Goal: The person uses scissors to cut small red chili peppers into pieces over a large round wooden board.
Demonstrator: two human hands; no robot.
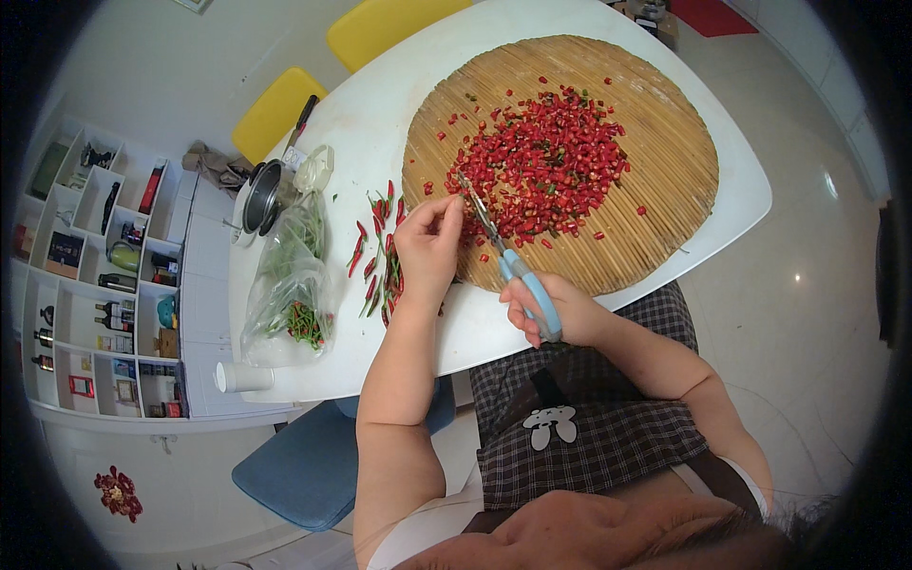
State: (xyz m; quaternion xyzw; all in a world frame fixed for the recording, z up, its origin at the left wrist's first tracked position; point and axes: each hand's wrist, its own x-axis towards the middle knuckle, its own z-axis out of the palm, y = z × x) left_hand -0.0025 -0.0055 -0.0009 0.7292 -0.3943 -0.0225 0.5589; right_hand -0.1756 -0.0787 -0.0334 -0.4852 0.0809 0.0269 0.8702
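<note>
My right hand [560, 309] grips scissors [535, 290] with light blue handles, a finger and thumb in the loops. Their metal blades point up and left over the edge of a round bamboo mat [665, 190]. Beside the blades my left hand [427, 247] is pinched closed; whatever lies between its fingertips is too small to make out. A broad heap of chopped red chili pieces [546, 161] covers the middle of the mat. Whole red chilies [373, 249] with green stems lie on the white table just left of my left hand, partly hidden by it.
On the table's left side are a clear plastic bag [275, 275] of green stems and chilies, a white cup [243, 377] on its side, a dark pot [266, 195] and a black-handled knife [302, 121]. Yellow chairs [389, 28] stand beyond; a blue seat [309, 465] is at lower left.
</note>
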